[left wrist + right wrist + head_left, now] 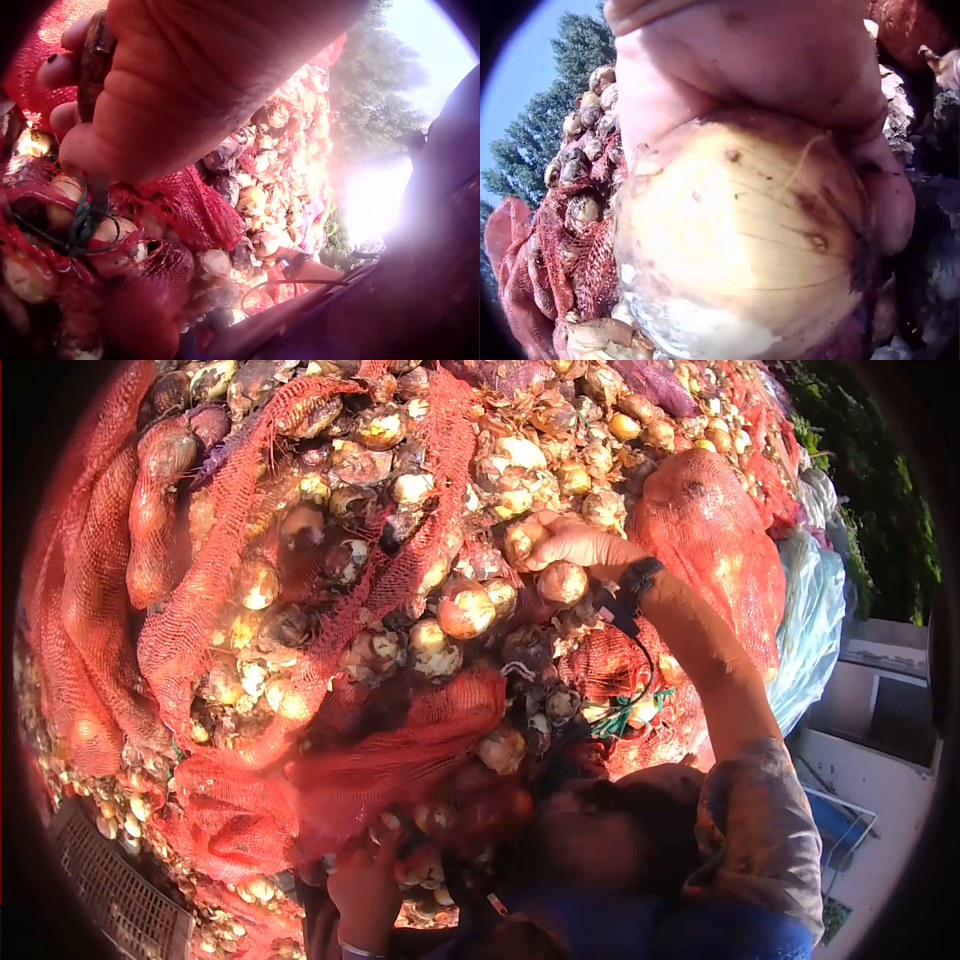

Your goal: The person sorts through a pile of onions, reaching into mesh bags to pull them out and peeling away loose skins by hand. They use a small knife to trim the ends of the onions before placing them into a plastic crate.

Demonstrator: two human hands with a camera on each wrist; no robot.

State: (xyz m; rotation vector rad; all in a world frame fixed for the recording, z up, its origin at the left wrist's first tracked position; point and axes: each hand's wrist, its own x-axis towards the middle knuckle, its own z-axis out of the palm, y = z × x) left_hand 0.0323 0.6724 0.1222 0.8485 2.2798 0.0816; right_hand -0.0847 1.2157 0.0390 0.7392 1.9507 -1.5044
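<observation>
In the head view, my right hand [580, 547] reaches over the heap, its fingers and thumb round an onion [524, 542]. A large yellow-brown onion [742, 232] with dark blemishes fills the right wrist view, directly against the palm [757, 67]. Low in the head view is my left hand [364, 890], beside a red mesh bag [400, 760]. The left wrist view shows that hand [180, 90] with curled fingers gripping a narrow dark brown object [96, 64]; what it is I cannot tell. Green twine [79, 229] lies tangled on red mesh below it.
Loose onions [466, 608] and dry skins cover the heap. A full red mesh bag [710, 550] bulges beyond my right forearm, with pale plastic sheeting [808, 625] behind it. Long mesh strips lie at the left, above a slatted crate [120, 885].
</observation>
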